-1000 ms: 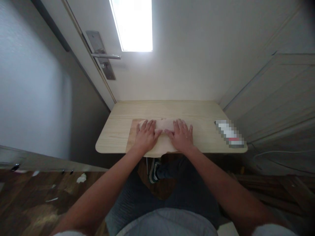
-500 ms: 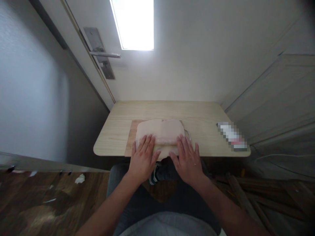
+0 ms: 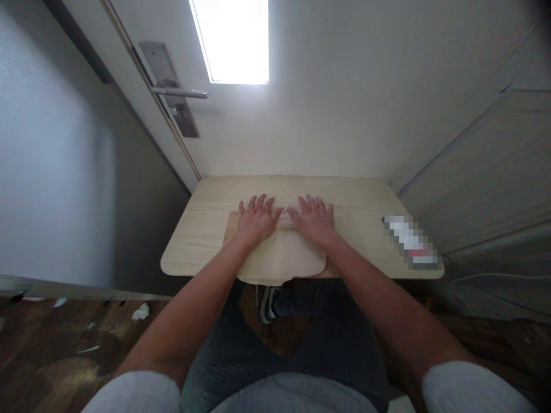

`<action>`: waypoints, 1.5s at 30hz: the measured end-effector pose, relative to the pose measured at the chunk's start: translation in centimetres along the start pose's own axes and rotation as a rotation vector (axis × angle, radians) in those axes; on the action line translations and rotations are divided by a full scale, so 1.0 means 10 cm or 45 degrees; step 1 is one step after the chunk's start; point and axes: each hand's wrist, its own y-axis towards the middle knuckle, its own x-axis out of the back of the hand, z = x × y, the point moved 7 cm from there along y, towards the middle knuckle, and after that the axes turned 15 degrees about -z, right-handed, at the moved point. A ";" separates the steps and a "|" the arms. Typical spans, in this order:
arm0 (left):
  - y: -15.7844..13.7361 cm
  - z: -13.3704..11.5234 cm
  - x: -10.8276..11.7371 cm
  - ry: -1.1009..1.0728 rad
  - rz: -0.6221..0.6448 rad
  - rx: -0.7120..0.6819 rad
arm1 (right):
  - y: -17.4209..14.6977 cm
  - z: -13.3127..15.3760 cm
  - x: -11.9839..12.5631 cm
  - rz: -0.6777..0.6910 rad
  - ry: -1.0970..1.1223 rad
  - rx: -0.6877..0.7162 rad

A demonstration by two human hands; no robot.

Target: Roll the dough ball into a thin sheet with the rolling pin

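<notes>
A pale sheet of dough (image 3: 284, 255) lies on a wooden board (image 3: 231, 225), its near edge hanging a little over the table's front edge. A thicker rolled band runs across the sheet's far side, mostly under the hands; whether a rolling pin is inside it, I cannot tell. My left hand (image 3: 259, 218) rests palm down on the band's left part, fingers spread and pointing away. On the right part my right hand (image 3: 313, 218) lies the same way, a ring on one finger. Both hands are open, with the thumbs close together.
The small light-wood table (image 3: 361, 201) stands against a white door with a metal handle (image 3: 181, 92). A blurred-out flat object (image 3: 411, 242) lies at the table's right end. A white scrap (image 3: 140, 311) is on the wooden floor at left.
Both hands have moved forward, away from me, from the sheet's near part to its far side. The thick band moved with them, and flat dough now spreads nearer me.
</notes>
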 end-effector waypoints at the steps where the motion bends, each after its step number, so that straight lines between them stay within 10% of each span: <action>1: 0.08 0.02 -0.03 -0.005 0.019 0.008 | 0.07 -0.01 -0.03 0.017 0.003 -0.015; 10: 0.12 0.01 -0.03 0.005 0.014 0.003 | 0.12 0.00 -0.04 -0.018 0.021 -0.022; 25: -1.59 -0.24 0.52 -0.066 -0.084 -0.234 | -1.69 0.17 0.62 -0.199 0.164 0.310; 39: 0.07 0.00 -0.02 -0.001 0.013 -0.016 | 0.09 0.07 -0.04 0.020 0.011 0.061; 45: 0.04 -0.03 0.01 -0.003 -0.040 -0.038 | 0.06 0.08 -0.03 -0.014 0.033 0.046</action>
